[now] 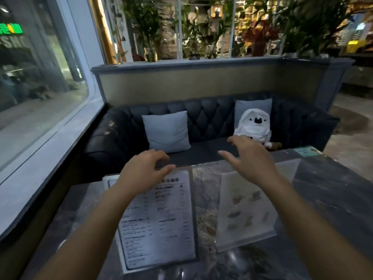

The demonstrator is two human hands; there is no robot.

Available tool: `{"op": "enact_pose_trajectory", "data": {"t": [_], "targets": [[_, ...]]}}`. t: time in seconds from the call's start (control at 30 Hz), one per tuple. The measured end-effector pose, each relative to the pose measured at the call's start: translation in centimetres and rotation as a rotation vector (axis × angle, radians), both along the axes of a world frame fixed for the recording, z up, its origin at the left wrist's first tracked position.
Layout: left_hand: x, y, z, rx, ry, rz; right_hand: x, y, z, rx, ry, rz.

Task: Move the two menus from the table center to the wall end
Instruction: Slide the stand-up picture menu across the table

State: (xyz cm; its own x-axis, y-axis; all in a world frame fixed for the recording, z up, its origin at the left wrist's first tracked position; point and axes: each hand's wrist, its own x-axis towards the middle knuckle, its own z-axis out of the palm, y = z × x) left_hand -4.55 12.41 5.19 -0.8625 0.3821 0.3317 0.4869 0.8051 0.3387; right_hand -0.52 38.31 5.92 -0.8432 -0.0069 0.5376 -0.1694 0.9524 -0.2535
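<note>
Two menus in clear acrylic stands stand on the dark marble table (323, 199). The left menu (161, 223) is white with lines of black text. The right menu (242, 209) is pale with small food pictures. My left hand (145, 170) hovers over the top edge of the text menu, fingers curled and apart, thumb close to the edge, holding nothing. My right hand (250, 158) is spread above the top of the picture menu, with nothing in it.
A dark tufted sofa (212, 118) faces me across the table, with two grey cushions (167, 131) and a white plush toy (253, 126). A window and its wide sill (46, 150) run along the left. A small green card (306, 151) lies at the table's far right corner.
</note>
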Motion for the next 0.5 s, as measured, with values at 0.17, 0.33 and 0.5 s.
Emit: {"op": "enact_pose_trajectory", "data": {"t": [0.17,0.33,0.5], "targets": [[0.0,-5.2,-0.6,-0.026,-0.016,0.149,-2.2,-5.2,0.0,0.087,-0.105,0.099],[0.1,-8.8,-1.4,-0.011,-0.086,0.221,-3.3,-8.4,-0.7,0.112,-0.250,0.142],[-0.2,-9.9,-2.6,0.042,-0.145,0.210,-3.5,-9.6,-1.8,0.163,-0.390,0.120]]}}
